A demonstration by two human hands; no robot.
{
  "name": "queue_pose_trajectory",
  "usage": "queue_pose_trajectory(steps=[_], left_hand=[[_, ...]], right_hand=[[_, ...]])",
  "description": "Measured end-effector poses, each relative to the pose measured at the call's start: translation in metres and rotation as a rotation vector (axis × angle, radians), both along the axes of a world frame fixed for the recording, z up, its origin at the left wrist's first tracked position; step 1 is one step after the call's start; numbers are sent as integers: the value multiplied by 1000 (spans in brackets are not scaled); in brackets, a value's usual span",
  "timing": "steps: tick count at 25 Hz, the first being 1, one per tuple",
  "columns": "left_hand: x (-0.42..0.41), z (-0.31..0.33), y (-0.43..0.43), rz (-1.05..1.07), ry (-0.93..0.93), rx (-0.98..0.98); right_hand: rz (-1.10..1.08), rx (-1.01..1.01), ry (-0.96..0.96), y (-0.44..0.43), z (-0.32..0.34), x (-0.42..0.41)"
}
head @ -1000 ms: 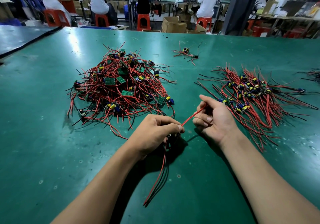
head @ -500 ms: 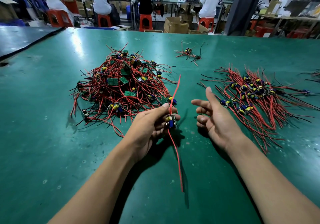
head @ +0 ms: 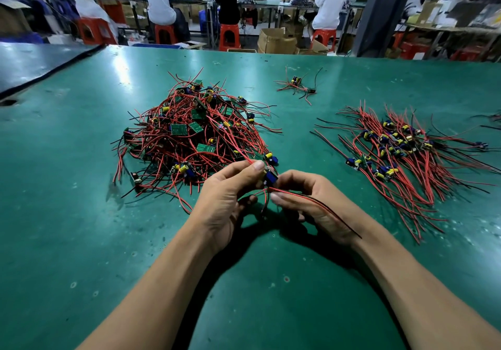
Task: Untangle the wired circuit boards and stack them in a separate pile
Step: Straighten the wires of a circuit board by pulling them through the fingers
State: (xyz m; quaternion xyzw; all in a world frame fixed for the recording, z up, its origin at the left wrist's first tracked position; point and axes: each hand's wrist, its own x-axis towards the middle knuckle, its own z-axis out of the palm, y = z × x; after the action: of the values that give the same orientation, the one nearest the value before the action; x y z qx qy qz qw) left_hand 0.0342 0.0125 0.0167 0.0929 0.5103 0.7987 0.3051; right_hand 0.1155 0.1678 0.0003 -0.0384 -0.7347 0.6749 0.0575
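A small circuit board [head: 269,177] with a blue part sits between my two hands, just in front of the tangled heap [head: 195,138] of green boards and red and black wires. My left hand [head: 227,200] pinches the board and a red wire at its top. My right hand [head: 306,200] grips the board's other side, and its red and black wires [head: 325,206] trail back over my right wrist. The sorted pile [head: 401,154] of boards with wires combed one way lies to the right.
A small loose cluster of boards and wires [head: 296,86] lies at the far middle of the green table [head: 81,214]. More wires [head: 493,117] show at the right edge. People sit on red stools at benches beyond the table's far edge.
My right hand, open half a second ago, has closed in on the board my left hand holds. The board's wires now trail to the right over my wrist instead of hanging down.
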Motion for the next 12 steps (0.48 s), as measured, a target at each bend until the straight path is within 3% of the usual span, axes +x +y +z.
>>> queue_pose_trajectory(steps=[6, 12], left_hand=[[2, 1, 1, 17, 33, -22], [-2, -1, -1, -189, -48, 107]], right_hand=[[-124, -25, 67, -12, 0, -4], [-147, -312, 42, -8, 8, -3]])
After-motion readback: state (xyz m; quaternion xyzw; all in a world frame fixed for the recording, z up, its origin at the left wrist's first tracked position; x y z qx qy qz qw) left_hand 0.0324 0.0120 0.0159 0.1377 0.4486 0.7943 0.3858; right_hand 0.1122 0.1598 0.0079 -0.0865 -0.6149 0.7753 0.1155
